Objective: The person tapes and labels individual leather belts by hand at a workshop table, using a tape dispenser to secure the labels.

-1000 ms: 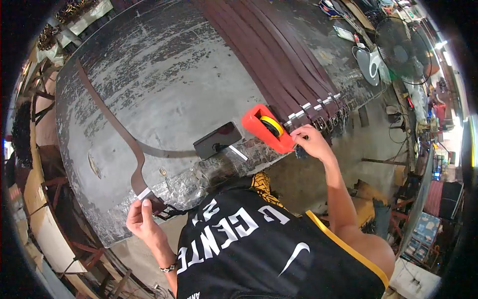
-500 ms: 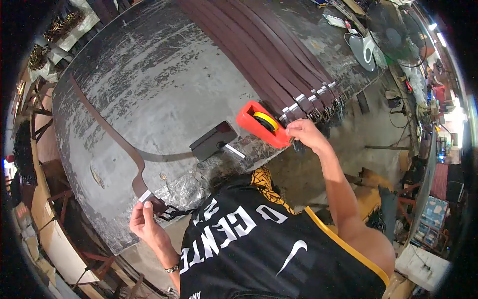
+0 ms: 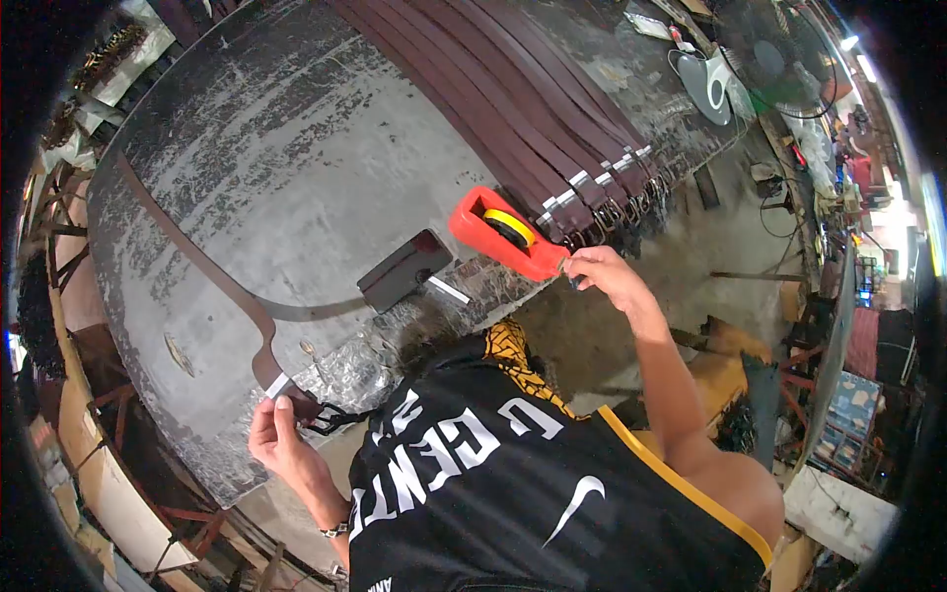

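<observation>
My left hand [image 3: 279,439] pinches the near end of a brown strap [image 3: 202,257], just by a white band [image 3: 277,386] wrapped around it. A dark metal buckle [image 3: 330,418] hangs from that end, and the rest of the strap curves away over the table. My right hand [image 3: 614,279] is closed at the cutter end of a red tape dispenser [image 3: 483,240], its fingertips pinched on what looks like the tape's end. A yellow-rimmed roll [image 3: 509,228] sits inside the dispenser. Beside it lie several brown straps [image 3: 513,109] with white bands and metal buckles.
The worn dark table [image 3: 247,187] carries a black phone [image 3: 404,270] with a short white strip [image 3: 449,289] next to it. At the far right stand a fan [image 3: 774,64] and large scissors [image 3: 712,87]. The table's near edge runs close to my body.
My right hand has shifted slightly away from the dispenser's end, toward the right and my body. My left hand keeps its hold on the strap. The whole view has shifted a little.
</observation>
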The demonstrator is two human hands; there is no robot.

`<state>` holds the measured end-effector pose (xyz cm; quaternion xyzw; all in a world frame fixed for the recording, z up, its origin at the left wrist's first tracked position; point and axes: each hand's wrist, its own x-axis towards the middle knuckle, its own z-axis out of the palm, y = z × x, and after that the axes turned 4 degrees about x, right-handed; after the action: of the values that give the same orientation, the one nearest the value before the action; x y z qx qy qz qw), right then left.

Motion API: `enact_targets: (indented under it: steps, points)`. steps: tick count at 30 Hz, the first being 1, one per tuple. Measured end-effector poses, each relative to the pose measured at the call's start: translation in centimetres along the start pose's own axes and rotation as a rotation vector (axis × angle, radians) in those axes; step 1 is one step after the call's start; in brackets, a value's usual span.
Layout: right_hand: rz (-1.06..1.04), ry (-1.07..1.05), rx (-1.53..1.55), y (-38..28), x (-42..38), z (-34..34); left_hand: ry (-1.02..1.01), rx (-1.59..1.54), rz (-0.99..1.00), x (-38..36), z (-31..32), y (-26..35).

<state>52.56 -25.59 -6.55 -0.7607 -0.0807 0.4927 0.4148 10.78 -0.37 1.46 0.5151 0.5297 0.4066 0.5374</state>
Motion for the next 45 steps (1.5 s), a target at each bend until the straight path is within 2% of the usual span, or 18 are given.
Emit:
enact_targets:
  steps: [17,20,21,23,27,28,31,34,39,41,43,45]
  points:
    - [-0.144,0.021,0.303,3.0,-0.1,1.4,-0.027,-0.014,-0.038,0.8,-0.4,-0.2]
    - [-0.155,0.058,0.087,5.6,1.0,2.3,-0.03,-0.018,-0.043,0.8,-0.3,-0.3]
    - [-0.104,0.031,0.301,5.9,0.3,3.4,-0.032,-0.024,-0.056,0.6,0.0,0.1]
    - [0.033,0.015,0.468,4.4,-1.2,4.9,-0.012,-0.024,-0.059,0.7,0.1,0.0]
    - [-0.035,0.118,0.114,3.4,-2.6,3.1,-0.013,0.03,-0.066,0.7,-0.4,0.3]
    - [-0.052,0.078,0.016,1.6,-3.7,3.0,-0.017,0.033,-0.073,0.6,0.1,0.7]
    - [-0.179,-0.154,0.058,-3.6,-5.6,4.3,-0.04,0.11,-0.047,0.9,-0.1,0.8]
    - [-0.35,-0.216,0.117,-7.8,-6.2,8.0,-0.059,0.062,-0.023,0.9,-0.3,0.5]
    - [-0.425,-0.435,0.236,-11.3,-4.8,15.0,-0.083,0.011,-0.048,0.6,-0.1,1.4]
    - [-0.46,-0.581,0.219,-12.9,-4.4,18.1,-0.114,0.025,-0.105,0.6,-0.4,1.3]
    - [-0.484,-0.694,0.178,-14.8,-4.7,21.5,-0.143,-0.092,-0.121,0.4,0.0,1.7]
    - [-0.522,-0.804,0.154,-15.7,-4.9,24.5,-0.154,0.016,-0.133,0.2,-0.1,2.2]
